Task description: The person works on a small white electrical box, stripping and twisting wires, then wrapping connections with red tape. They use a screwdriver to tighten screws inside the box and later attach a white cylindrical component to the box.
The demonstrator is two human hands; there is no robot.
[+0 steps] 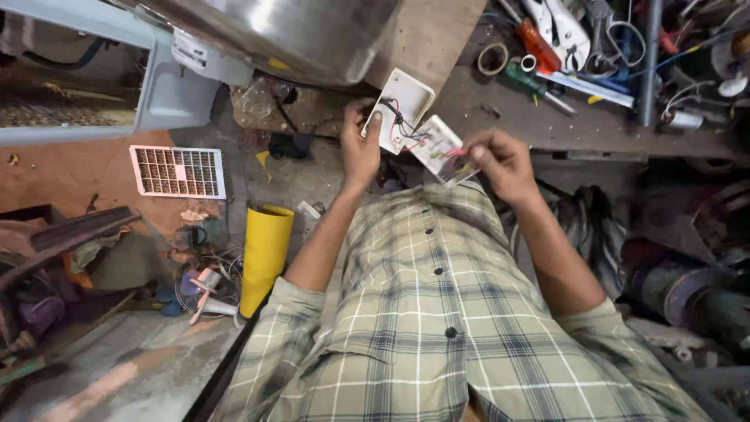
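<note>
Closest to the lens is the plaid shirt (437,312), filling the bottom of the head view and cut off by the lower edge, so nothing below the chest shows. Both forearms run up from it to the workbench (547,117).

Left hand (358,148) is closed around a white plastic box cover (400,105), thumb lying over its open face, the rest of the fingers hidden behind it. Black and red wires (402,129) spill out of it, but where they end is too tangled and small to make out. They lead across to a white switch plate (439,148) sitting just beside the box, tilted. Right hand (500,160) is pinched shut on the plate's lower corner; its fingertips cover that edge, and there's something pink or red there I can't identify.

Up on the bench: a heap of screwdrivers and pliers (562,39), partly cut off by the top edge, plus a tape roll (492,59). On the left, a yellow tube (264,254) stands on the floor, a white grille (178,172) lies flat, and a shiny metal casing (297,31) is cropped at the top. The right side is dark clutter, hard to read.
</note>
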